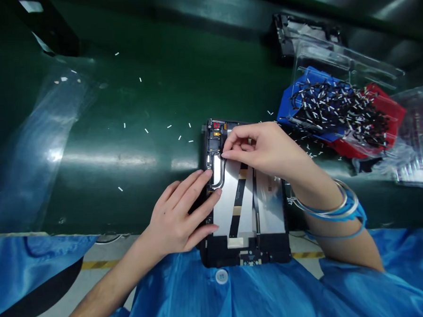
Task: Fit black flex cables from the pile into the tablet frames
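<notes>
An opened tablet (220, 247) lies at the bench's front edge, its silver inside facing up. A black ribbon cable (238, 195) with tan tape runs down its middle. My left hand (182, 214) is open, its spread fingertips resting on the tablet's left edge. Over the upper part of the tablet, my right hand (258, 146) is closed, thumb and forefinger pinched on a thin black cable (222, 177). That cable curves down along the left side, near my left fingertips. The right fingers partly hide its upper end.
At the right, blue (286, 105) and red (395, 113) bins hold a heap of small black cables with white tabs (343, 109). Clear plastic trays (418, 138) and a black device part (284, 31) lie around them. White scraps dot the green bench (152, 105). Plastic film (50, 134) lies left.
</notes>
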Demonstrator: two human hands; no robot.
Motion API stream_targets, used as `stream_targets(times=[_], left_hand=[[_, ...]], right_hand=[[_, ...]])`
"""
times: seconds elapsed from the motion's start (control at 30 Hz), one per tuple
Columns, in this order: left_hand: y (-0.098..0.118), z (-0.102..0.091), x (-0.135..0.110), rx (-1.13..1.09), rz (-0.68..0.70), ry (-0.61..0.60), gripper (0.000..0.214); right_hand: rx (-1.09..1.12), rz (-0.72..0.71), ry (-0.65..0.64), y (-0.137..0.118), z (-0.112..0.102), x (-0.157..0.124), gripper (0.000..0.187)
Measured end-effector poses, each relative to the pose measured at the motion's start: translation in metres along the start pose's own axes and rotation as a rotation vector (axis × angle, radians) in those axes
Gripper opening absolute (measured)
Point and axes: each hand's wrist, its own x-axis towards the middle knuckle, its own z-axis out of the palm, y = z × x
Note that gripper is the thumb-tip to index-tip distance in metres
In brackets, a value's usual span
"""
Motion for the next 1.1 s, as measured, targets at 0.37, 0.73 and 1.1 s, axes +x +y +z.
stream_targets(times=[0.37, 0.73, 1.1], left_hand=[[-0.002, -0.004, 0.002, 0.017, 0.030, -0.058, 0.044], [-0.012, -0.013, 0.016, -0.015, 0.151, -0.207, 0.042], [-0.010, -0.008, 0.015, -0.021, 0.129, -0.134, 0.039]], right_hand=[[0.081, -0.066, 0.057, 0.006, 0.005, 0.002, 0.017], [-0.097, -0.144, 0.050, 0.006, 0.003, 0.002, 0.015], [-0.242, -0.257, 0.254, 0.009, 0.005, -0.019, 0.014]])
